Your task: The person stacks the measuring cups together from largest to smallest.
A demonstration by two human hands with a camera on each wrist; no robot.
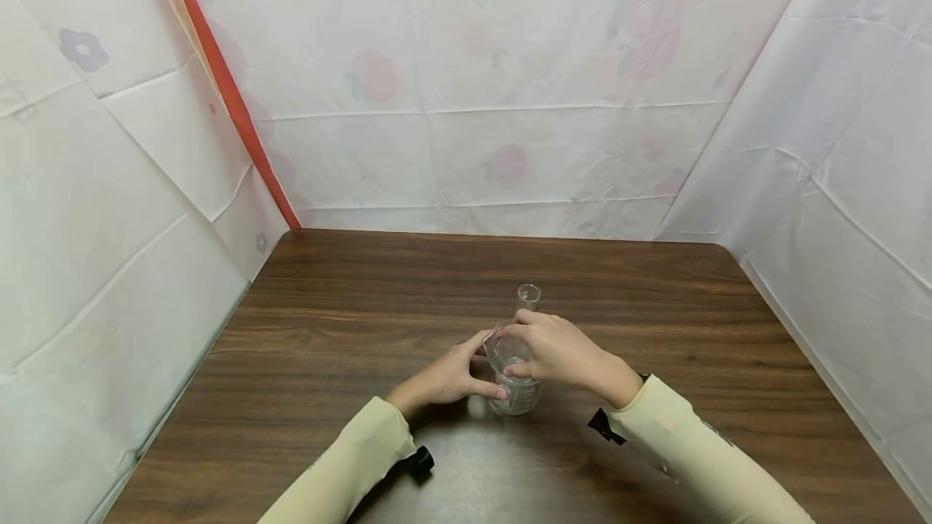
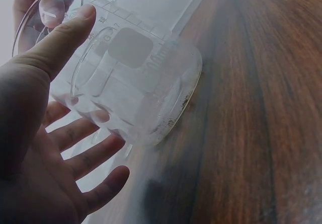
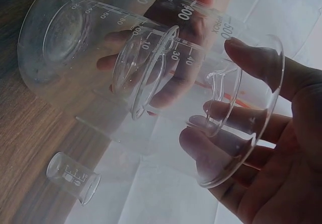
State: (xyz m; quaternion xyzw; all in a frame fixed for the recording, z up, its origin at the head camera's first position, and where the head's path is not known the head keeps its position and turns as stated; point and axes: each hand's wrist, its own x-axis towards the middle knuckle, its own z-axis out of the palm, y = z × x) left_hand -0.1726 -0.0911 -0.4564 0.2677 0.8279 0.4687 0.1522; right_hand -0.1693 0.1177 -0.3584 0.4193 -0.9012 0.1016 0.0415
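Observation:
My left hand (image 1: pixel 446 374) holds the side of a large glass beaker (image 2: pixel 166 83), thumb on one side and fingers spread round the other. The right wrist view shows a medium beaker (image 3: pixel 95 38) nested inside the large one. A small beaker (image 3: pixel 188 70) sits with its lower end in the medium beaker's mouth. My right hand (image 1: pixel 557 352) reaches over the large beaker's rim, thumb and fingers pinching the small beaker near its rim. Behind them, another little beaker (image 3: pixel 74 177) stands on the table. Clear glass overlaps make exact contact hard to see.
The dark wood-grain table (image 1: pixel 364 281) runs back to a white patterned cloth (image 1: pixel 451 160). Cloth also hangs at the left and right sides, and a red strip (image 1: pixel 233 95) slants down the left corner. Black straps show near both cuffs.

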